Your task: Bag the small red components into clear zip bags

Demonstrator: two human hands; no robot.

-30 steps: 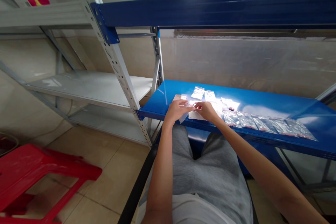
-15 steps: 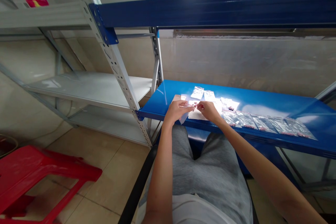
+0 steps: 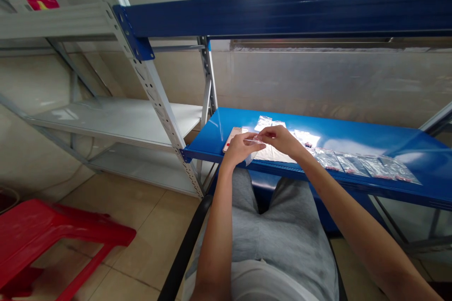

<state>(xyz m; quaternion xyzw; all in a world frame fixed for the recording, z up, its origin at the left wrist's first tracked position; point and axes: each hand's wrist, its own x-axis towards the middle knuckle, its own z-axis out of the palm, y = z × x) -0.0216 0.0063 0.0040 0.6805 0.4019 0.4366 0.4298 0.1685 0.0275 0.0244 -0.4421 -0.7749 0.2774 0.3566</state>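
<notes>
At the near edge of the blue steel shelf, the left hand and right hand hold a small clear plastic bag. Right fingertips pinch it; left fingers lie pressed together. Film looks light, soft, slippery; best taken by its edge. Farther right, filled bags lie in a row.

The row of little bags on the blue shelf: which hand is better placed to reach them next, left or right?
Probably the right. The right hand is closer to the row of small plastic bags on the blue shelf. The left hand is farther away and holds a clear bag.
</notes>
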